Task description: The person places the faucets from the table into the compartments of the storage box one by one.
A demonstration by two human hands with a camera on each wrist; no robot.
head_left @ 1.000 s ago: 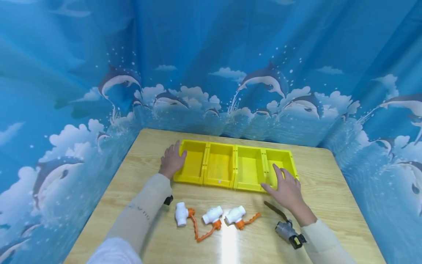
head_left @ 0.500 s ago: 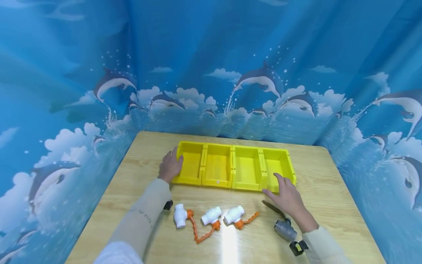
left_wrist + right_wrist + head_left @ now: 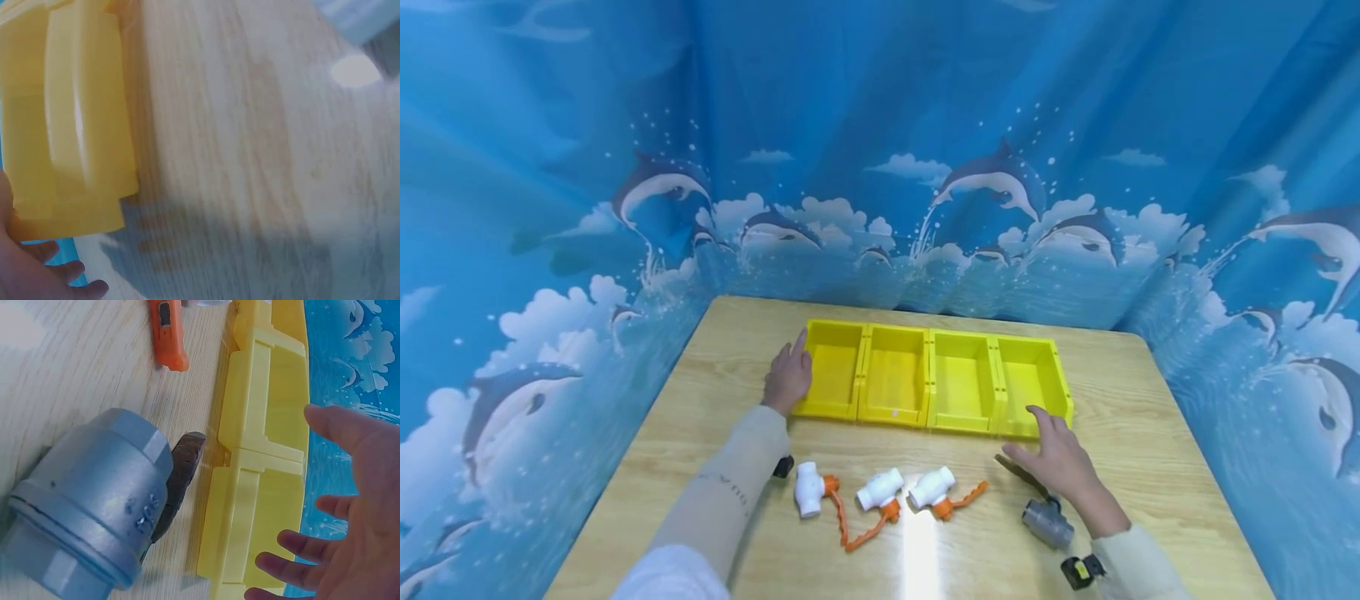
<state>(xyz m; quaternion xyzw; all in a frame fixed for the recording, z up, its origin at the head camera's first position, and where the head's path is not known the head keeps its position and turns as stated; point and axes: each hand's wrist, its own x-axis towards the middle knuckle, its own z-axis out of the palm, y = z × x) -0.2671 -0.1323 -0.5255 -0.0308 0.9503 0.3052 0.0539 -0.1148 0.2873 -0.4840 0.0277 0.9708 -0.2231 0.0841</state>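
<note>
My left hand lies along the left end of a row of yellow bins, thumb near the rim. In the left wrist view its fingers spread beside the end bin. Over the front right corner of the row hovers my right hand, holding nothing, its fingers loosely spread. Below it lies a grey metal ball valve with a dark lever, partly covered by the hand. The right wrist view shows that valve large, its dark lever pointing toward the bins.
Three white ball valves with orange levers, a left one, a middle one and a right one, lie in front of the bins on the wooden table. A blue dolphin-print curtain surrounds the table.
My right hand has drawn back from over the rightmost bin toward the grey valve. The left hand stays at the bin row's left end, its fingers closer together. The view has shifted slightly.
</note>
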